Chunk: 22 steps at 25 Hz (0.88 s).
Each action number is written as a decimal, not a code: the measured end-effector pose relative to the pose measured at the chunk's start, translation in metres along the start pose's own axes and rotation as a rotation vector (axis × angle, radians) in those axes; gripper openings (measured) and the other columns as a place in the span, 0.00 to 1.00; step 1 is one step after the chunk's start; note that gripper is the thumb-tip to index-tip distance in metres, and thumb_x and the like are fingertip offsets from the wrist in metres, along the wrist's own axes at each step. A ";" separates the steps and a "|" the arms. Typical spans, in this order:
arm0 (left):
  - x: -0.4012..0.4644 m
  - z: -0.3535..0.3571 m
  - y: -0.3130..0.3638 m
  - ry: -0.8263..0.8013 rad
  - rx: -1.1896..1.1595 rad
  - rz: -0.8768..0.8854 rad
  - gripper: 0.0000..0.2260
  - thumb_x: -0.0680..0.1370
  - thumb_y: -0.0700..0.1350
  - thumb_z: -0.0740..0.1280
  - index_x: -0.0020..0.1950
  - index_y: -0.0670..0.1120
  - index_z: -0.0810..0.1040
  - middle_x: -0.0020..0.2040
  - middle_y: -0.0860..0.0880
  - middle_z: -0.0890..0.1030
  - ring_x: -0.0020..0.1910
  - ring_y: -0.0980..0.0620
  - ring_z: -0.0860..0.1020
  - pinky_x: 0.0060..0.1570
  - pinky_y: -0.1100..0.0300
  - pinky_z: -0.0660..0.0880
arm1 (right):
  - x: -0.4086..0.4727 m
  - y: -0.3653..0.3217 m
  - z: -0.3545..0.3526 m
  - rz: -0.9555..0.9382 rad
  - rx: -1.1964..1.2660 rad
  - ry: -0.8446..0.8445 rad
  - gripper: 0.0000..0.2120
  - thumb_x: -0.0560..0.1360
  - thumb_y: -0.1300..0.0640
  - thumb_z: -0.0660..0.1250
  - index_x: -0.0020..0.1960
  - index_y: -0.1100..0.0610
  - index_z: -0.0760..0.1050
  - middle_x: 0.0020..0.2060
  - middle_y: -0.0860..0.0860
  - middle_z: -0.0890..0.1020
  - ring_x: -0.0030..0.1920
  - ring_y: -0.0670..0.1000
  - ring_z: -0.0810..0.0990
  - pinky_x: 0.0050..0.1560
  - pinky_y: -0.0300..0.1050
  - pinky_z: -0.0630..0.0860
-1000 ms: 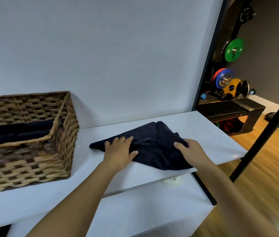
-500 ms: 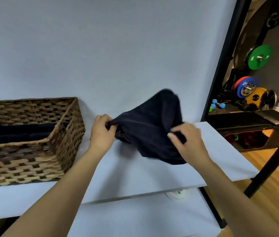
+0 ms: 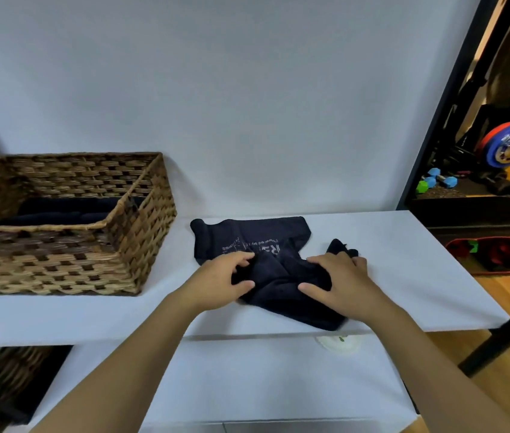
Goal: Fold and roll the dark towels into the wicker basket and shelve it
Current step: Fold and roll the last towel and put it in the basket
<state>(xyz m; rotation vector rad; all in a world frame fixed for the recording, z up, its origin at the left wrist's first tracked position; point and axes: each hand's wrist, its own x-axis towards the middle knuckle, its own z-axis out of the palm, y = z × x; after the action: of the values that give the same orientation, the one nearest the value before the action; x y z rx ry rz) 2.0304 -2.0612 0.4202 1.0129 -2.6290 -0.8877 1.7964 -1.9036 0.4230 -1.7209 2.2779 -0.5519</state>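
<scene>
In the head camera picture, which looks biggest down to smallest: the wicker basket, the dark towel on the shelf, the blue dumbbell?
1. wicker basket
2. dark towel
3. blue dumbbell, though it sits far back, so its true size is unsure.

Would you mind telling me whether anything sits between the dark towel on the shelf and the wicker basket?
Nothing visible does. The dark towel lies under both hands, and only bare white shelf separates it from the wicker basket to its left, whose top is open.
</scene>
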 end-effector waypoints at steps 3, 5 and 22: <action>0.004 0.005 0.003 0.043 0.263 -0.077 0.12 0.81 0.52 0.67 0.64 0.55 0.76 0.53 0.56 0.75 0.52 0.55 0.72 0.67 0.49 0.64 | 0.010 -0.006 -0.008 0.000 -0.088 0.288 0.05 0.80 0.51 0.64 0.47 0.47 0.78 0.43 0.42 0.77 0.51 0.49 0.74 0.63 0.51 0.62; 0.007 0.003 0.004 0.070 0.319 -0.051 0.01 0.81 0.51 0.67 0.52 0.56 0.75 0.50 0.56 0.73 0.49 0.54 0.70 0.63 0.48 0.66 | 0.010 -0.007 -0.017 0.023 -0.036 0.361 0.09 0.81 0.55 0.62 0.43 0.47 0.76 0.37 0.42 0.77 0.44 0.47 0.75 0.60 0.49 0.63; -0.006 -0.029 -0.015 0.732 -0.282 -0.162 0.10 0.83 0.45 0.64 0.45 0.42 0.69 0.36 0.50 0.73 0.34 0.50 0.70 0.34 0.55 0.67 | -0.024 -0.013 -0.061 0.328 0.695 0.822 0.08 0.78 0.61 0.63 0.40 0.56 0.69 0.34 0.53 0.74 0.35 0.50 0.71 0.37 0.46 0.68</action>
<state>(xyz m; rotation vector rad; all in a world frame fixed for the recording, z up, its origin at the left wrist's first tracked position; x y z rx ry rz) 2.0543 -2.0794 0.4352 1.1955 -1.7864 -0.7070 1.7898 -1.8743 0.4825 -0.8201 2.2753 -1.9454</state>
